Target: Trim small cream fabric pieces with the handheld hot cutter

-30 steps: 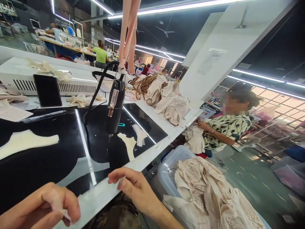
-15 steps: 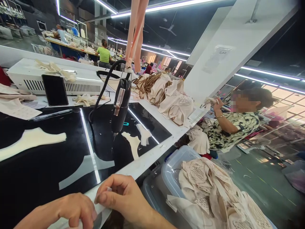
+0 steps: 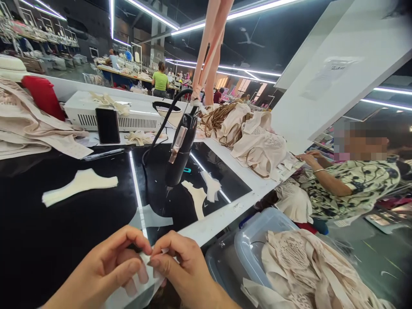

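My left hand and my right hand meet at the near edge of the black table. Both pinch a small pale scrap of fabric between thumb and fingertips. Just beyond them a black hand tool hangs on a cord, its tip a little above the table. Cream cut fabric pieces lie on the black surface: one at the left, others near the tool.
A white machine box with a dark phone leaning on it stands at the back. Heaps of beige garments lie right of it. A clear bin of lace fabric sits below the table edge. A seated person works at right.
My view has swung left and down. Both hands came together from apart and now pinch the scrap between them. The seated person lowered a raised hand.
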`<state>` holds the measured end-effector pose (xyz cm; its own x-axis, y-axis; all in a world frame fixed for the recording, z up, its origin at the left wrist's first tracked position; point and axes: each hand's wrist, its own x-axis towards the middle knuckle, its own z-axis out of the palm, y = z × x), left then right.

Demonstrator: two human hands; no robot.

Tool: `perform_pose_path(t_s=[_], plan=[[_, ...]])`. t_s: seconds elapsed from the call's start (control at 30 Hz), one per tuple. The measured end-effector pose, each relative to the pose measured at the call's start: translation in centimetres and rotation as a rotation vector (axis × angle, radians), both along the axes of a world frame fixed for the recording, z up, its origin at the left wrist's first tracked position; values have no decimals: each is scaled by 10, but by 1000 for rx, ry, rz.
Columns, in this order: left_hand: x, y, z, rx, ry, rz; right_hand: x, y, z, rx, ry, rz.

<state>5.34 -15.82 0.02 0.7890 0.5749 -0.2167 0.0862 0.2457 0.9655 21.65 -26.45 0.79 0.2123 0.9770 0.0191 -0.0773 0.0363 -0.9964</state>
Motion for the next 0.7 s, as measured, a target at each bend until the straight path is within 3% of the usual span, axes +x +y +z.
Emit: perform_pose_path(t_s=[0.07,0.23,0.43,0.7], plan=[[1,1,-1,-41,10,-76,0,2,-3,-16,-24,7],[6,-5,4,-93,-1,-116,2,1,-6,-64,-133,-13],[10,-5,5,-118,-54,5,6,-6,-12,-69,-64,-157],[9,0,1,-39,-57,74,17,-6,-18,-105,-318,-189]])
